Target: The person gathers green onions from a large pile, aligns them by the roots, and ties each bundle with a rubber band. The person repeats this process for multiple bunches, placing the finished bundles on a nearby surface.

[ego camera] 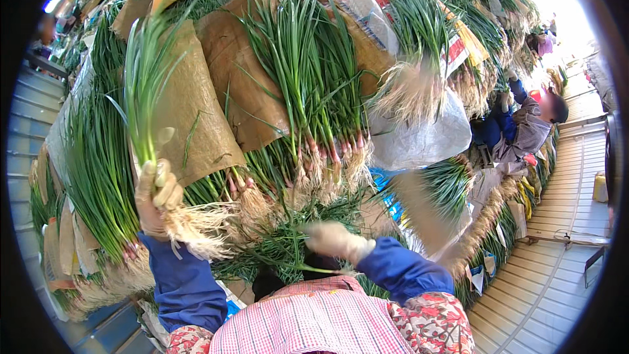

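Note:
My left hand (pixel 159 196), in a pale glove, grips a bunch of green garlic plants (pixel 142 93) just above the roots. Their long leaves point up and away, and the pale stringy roots (pixel 196 228) hang out to the right of my wrist. My right hand (pixel 334 241), also gloved, is blurred in front of my body over loose green leaves (pixel 275 250). A single thin stalk (pixel 317 269) lies just below it; whether the fingers hold anything is unclear. Beyond my hands, a row of rooted plants (pixel 314 108) rests on brown sacking (pixel 241 69).
More bundles (pixel 103 157) are stacked at the left, with another bunch (pixel 417 44) at upper right over a white plastic sheet (pixel 417 132). A blurred brown shape (pixel 427 211) stands right of my right hand. A co-worker (pixel 526 123) bends over the pile at the right, beside ribbed metal flooring (pixel 540 275).

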The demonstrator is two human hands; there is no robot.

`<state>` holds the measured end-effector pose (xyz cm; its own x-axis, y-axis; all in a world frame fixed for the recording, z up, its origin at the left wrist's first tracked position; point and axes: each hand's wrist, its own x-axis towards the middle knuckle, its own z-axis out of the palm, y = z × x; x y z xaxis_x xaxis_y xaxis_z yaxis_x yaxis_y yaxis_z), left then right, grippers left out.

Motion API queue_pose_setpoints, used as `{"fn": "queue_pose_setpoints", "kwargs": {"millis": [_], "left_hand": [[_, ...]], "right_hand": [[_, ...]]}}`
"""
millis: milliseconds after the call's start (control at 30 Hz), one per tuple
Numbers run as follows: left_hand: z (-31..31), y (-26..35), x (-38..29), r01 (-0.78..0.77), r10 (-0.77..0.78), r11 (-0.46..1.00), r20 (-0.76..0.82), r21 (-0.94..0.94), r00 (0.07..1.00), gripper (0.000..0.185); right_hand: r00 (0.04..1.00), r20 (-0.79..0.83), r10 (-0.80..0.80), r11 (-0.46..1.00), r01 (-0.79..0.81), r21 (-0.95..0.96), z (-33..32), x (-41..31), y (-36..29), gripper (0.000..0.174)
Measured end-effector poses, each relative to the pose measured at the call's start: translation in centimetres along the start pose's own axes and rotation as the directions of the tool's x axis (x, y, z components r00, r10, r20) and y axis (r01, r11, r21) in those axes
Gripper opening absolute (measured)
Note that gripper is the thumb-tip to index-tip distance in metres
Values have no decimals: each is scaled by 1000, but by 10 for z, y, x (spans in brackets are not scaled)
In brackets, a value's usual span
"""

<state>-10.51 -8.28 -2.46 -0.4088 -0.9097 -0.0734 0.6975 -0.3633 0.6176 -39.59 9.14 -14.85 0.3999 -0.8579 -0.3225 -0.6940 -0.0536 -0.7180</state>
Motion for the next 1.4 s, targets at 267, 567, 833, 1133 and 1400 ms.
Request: {"fn": "queue_pose_setpoints", "kwargs": {"millis": [267, 567, 833, 1133, 1400], "left_hand": [[-5, -112, -11, 431, -312, 881, -446, 193, 839, 24], [-18, -150, -2, 480, -377, 844, -371, 241, 849, 25], [-5, -140, -16, 614, -510, 719, -354, 325, 784, 15], [19, -138, -26, 529, -375, 798, -448, 289, 811, 19], [2, -127, -32, 541, -414, 781, -391, 311, 822, 19]], "right_hand": [[673, -664, 326, 918, -394, 52, -45, 122, 36, 31], [933, -243, 263, 958, -283, -50, -53, 74, -19, 38], [875, 174, 451, 374, -362, 854, -54, 77, -38, 39], [802, 244, 545, -540, 113, 834, -44, 105, -68, 21], [861, 44, 507, -538, 276, 797, -54, 71, -90, 29]]}}
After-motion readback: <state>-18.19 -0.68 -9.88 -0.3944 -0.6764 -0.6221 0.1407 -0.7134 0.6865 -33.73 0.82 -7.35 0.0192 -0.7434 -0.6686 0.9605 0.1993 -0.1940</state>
